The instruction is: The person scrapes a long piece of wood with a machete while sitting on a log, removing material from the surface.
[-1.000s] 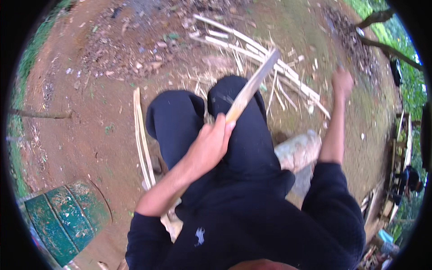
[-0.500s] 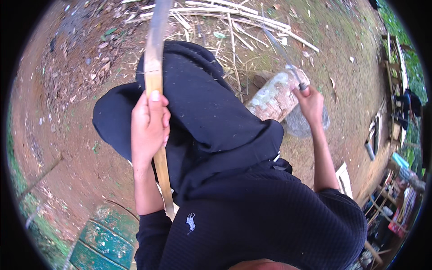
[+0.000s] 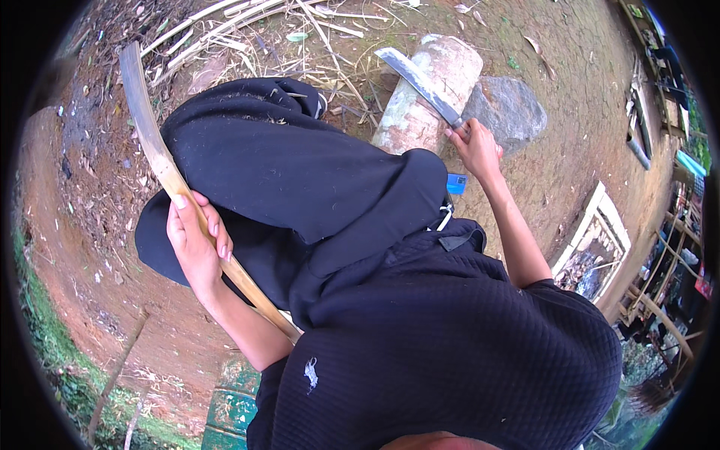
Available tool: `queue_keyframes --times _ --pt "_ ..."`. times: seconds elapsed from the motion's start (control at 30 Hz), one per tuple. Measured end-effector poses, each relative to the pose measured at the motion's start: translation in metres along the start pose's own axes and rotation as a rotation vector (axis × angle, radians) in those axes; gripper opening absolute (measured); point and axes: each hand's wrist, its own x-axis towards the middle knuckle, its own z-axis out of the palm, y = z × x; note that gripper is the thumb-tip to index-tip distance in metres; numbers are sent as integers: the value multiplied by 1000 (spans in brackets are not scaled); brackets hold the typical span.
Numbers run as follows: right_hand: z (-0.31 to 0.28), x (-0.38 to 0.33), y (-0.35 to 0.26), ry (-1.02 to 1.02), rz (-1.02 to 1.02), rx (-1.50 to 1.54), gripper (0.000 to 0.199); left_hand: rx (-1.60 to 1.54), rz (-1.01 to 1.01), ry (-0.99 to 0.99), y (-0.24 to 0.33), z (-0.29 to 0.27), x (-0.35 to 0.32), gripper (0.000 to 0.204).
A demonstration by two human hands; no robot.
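Observation:
A long, slightly curved bamboo strip (image 3: 156, 154), greyish at its far end and yellow nearer me, slants over my left thigh. My left hand (image 3: 199, 244) is closed round its middle, and the near end runs along my forearm to my body. On my right side, my right hand (image 3: 480, 154) grips the dark handle of a machete (image 3: 424, 86). Its blade points to the far left, over a short pale log (image 3: 454, 64) lying on the ground; I cannot tell whether blade and log touch. The bamboo and the machete are well apart.
A grey stone (image 3: 514, 112) sits against the log. Near my right hip lies a blue phone-like object (image 3: 456, 184). Split bamboo strips (image 3: 225, 34) litter the ground ahead. A pale frame (image 3: 622, 244) is at right, a green worn surface (image 3: 232, 405) at lower left.
The bamboo strip has swung left and tilted, with my left hand lower and further left. The machete has come down and left over the log. My view has shifted too.

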Motion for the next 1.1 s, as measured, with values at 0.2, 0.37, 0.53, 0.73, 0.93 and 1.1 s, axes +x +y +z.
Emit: queue_keyframes --times 0.2,0.37,0.53,0.73,0.93,1.1 --pt "-1 3 13 -7 -60 -18 41 9 20 2 -3 1 1 38" --pt "-8 -4 -8 518 -348 -261 33 14 17 11 -2 3 -2 38" --pt "22 -64 21 7 -269 105 22 22 14 23 -2 3 -1 38" --pt "158 -88 115 -306 721 229 53 2 2 41 -1 4 -2 38" --pt "209 -81 140 -281 1355 636 66 9 11 31 -6 -1 -1 38" --pt "229 -85 145 -191 1574 783 78 3 23 30 -4 3 -2 38"
